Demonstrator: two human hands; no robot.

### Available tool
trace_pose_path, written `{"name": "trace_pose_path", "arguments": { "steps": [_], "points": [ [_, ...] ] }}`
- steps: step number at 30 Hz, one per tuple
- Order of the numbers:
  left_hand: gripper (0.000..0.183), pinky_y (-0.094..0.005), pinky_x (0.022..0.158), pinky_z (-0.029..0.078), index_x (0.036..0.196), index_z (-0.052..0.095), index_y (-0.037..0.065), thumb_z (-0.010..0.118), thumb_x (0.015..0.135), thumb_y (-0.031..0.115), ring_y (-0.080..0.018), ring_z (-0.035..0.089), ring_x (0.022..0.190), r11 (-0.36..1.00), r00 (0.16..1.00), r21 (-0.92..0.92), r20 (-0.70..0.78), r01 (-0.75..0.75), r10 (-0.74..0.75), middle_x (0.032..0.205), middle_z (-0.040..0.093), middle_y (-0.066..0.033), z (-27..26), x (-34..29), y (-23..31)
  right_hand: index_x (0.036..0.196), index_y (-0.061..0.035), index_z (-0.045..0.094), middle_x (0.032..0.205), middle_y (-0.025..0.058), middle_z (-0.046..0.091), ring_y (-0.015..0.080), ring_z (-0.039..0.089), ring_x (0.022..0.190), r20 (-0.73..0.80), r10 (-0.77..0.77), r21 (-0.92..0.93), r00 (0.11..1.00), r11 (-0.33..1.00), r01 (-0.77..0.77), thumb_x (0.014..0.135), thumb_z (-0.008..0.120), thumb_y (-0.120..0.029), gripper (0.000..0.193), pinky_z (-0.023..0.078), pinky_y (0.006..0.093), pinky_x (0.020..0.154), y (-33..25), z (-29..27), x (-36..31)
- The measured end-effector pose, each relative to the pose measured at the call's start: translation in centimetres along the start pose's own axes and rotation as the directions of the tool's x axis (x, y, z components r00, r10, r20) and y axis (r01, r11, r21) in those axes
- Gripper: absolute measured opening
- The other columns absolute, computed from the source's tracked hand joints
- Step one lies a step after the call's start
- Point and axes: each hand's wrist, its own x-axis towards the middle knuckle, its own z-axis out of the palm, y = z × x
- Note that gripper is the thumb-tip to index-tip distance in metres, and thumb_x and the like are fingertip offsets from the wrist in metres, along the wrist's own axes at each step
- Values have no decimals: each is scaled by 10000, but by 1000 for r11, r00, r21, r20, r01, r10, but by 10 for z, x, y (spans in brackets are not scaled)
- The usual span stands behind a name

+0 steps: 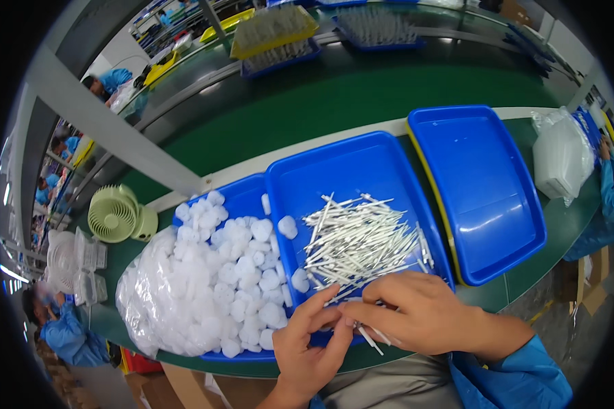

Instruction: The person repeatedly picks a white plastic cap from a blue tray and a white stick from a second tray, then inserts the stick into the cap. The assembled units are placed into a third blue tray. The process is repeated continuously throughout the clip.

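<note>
My right hand (419, 310) is closed around a few thin white sticks (371, 339), whose ends poke out below its fingers. Against its fingertips, my left hand (312, 341) is closed in a pinch; whatever lies between its thumb and fingers is too small and covered to name. Both hands are over the near edge of a blue tray (327, 160). Inside that tray lies a loose pile of similar white sticks (361, 242). To the left, round white fluffy pieces (245, 273) fill another blue tray (242, 189), partly spilling from a clear plastic bag (160, 300).
Right of the sticks stands a stack of trays topped by a blue one (477, 191). A bagged white container (559, 160) sits beyond it. At left are a green fan (112, 215) and clear plastic boxes (89, 252). A grey post (116, 123) rises behind. Co-workers sit along the left.
</note>
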Motion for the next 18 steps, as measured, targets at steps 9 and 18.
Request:
{"name": "trace_pose_path", "arguments": {
  "steps": [9, 18],
  "points": [
    [590, -533, 1140, 474, 1472, 686, 12, 869, 919, 111, -425, 619, 1308, 642, 953, 731, 35, -231, 302, 1439, 690, -234, -36, 22, -3, 1177, -48, 802, 1055, 181, 836, 378, 826, 922, -339, 397, -182, 853, 862, -474, 897, 919, -278, 380, 658, 456, 828, 137, -83, 16],
    [447, -532, 1113, 494, 1345, 751, 29, 830, 908, 78, -451, 632, 1247, 558, 968, 806, 70, -198, 243, 1382, 703, -225, -40, 28, -12, 1320, 65, 704, 839, 156, 785, 231, 781, 743, -416, 811, -22, 412, 444, -896, 899, 902, -144, 510, 607, 398, 692, 242, -186, -19]
  ]
}}
